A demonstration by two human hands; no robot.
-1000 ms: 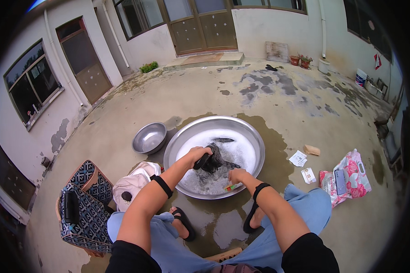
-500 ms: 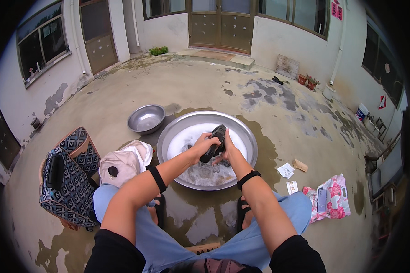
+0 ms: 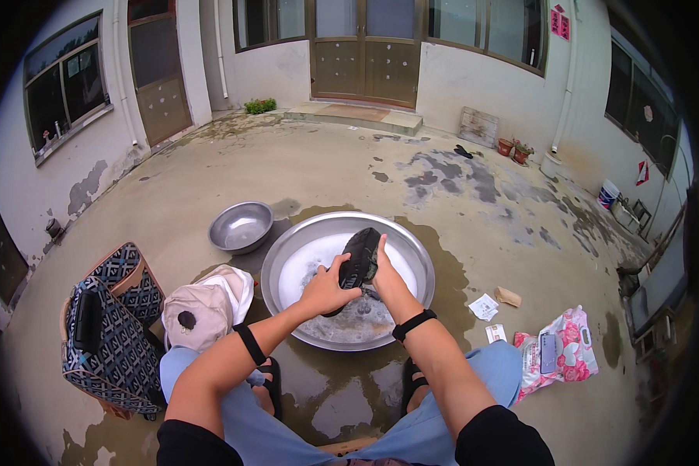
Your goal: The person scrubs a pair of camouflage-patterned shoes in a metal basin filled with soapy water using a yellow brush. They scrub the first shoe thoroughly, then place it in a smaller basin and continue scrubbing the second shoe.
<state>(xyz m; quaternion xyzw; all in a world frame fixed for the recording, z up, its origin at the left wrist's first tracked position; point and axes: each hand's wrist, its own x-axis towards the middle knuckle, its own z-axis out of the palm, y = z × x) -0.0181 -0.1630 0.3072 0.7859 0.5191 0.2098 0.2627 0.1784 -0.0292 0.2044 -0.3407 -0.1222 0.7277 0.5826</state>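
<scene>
A wet black shoe (image 3: 359, 260) is held above a wide metal basin (image 3: 269, 272) of white suds (image 3: 301, 266), tilted with one end up and to the right. My left hand (image 3: 328, 292) wraps round its left side, thumb across the lower part. Along the right edge, my right hand (image 3: 387, 272) grips it with the fingers mostly hidden behind. Some dark material shows in the foamy water below the shoe, too blurred to name.
A smaller metal bowl (image 3: 241, 227) stands behind left. A patterned bag (image 3: 113, 342) and a pale cloth bag (image 3: 202, 309) sit by my left knee. On the right lie papers (image 3: 484, 307) and a pink floral bag (image 3: 571, 349) with a phone (image 3: 548, 353). Wet concrete surrounds the basin.
The shoe has been turned more upright and has come a little nearer to me and left. My left hand has shifted lower on it. The whole view has tilted upward slightly.
</scene>
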